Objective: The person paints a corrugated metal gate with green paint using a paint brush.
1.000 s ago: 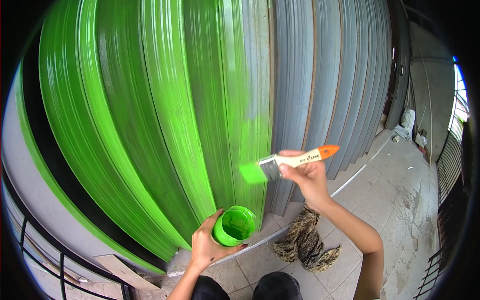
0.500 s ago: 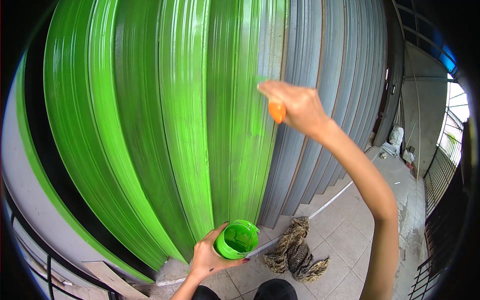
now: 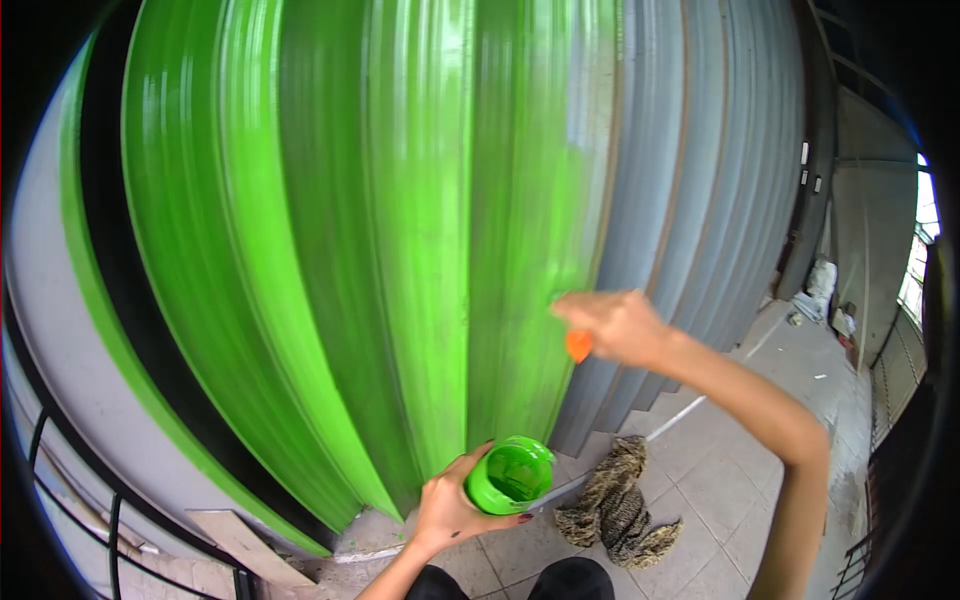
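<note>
My left hand (image 3: 448, 503) is wrapped around an open tub of green paint (image 3: 510, 476), low in front of my knees. Bright green paint coats the tub's inside and rim. My right hand (image 3: 620, 326) grips a paintbrush by its orange handle (image 3: 578, 346), against the corrugated metal shutter (image 3: 420, 250). The brush's bristles are mostly hidden and blurred at my fingertips. Green covers the shutter's left and middle panels, thinner and streaky in places. To the right of my hand the panels are bare grey (image 3: 690, 190).
A crumpled patterned cloth (image 3: 622, 505) lies on the tiled floor (image 3: 715, 490) beside the tub. A board (image 3: 250, 548) and black metal railing (image 3: 115, 535) are at lower left. White bags and debris (image 3: 820, 290) sit along the right wall.
My right hand has swept downward along the shutter with the paintbrush, and the green on that strip reaches wider. The whole view has shifted slightly; my left hand still holds the tub.
</note>
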